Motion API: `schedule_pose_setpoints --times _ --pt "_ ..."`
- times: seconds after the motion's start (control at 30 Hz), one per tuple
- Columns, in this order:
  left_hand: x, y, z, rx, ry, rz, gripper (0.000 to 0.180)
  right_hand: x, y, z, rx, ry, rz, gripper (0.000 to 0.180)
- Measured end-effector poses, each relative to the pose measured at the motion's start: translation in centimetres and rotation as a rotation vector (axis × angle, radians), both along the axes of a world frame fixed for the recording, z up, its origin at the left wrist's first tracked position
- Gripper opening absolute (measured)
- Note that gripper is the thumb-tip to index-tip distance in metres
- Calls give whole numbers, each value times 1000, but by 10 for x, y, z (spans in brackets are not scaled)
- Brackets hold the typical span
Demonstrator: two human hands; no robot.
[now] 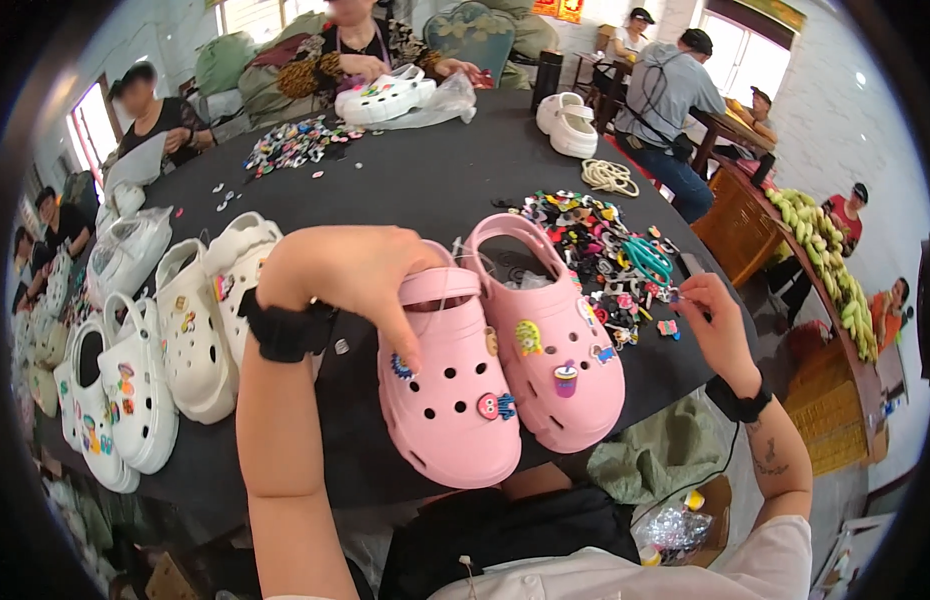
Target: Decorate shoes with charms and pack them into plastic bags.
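Two pink clogs stand side by side in front of me, toes toward me: a left pink clog [450, 420] and a right pink clog [570, 390]. Both have holes and a few colourful shoe charms, among them a purple cup charm [565, 378] and an octopus-like charm [496, 406]. My left hand [370, 275] grips the left clog near its heel strap, thumb down along its side. At the edge of a heap of mixed shoe charms [575, 220], my right hand [720, 320] pinches its fingertips together; what they hold is too small to make out.
Teal-handled scissors [647, 260] lie on the heap. Several white clogs [190, 350] line the black table's [435, 170] left side. A rope coil [610, 178] and a white pair [567, 125] sit far right. Across the table a person handles a white clog [387, 97] beside another charm heap [300, 145].
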State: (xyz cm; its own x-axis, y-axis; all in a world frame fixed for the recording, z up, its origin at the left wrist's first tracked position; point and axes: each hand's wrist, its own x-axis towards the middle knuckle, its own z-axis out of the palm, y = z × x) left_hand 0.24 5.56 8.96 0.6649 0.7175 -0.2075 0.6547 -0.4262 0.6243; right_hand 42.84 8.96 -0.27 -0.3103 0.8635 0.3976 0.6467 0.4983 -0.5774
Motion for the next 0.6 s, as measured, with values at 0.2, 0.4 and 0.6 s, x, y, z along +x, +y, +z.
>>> schedule_pose_setpoints --times 0.2,0.4,0.6 --pt "-5 -1 -3 -47 -3 2 48 -48 -25 44 -143 107 155 23" --pt "-9 3 -13 60 21 -23 50 -106 -50 77 -426 207 325 24" --pt "-12 7 -16 35 39 -54 50 -177 -74 83 -422 -34 719 17"
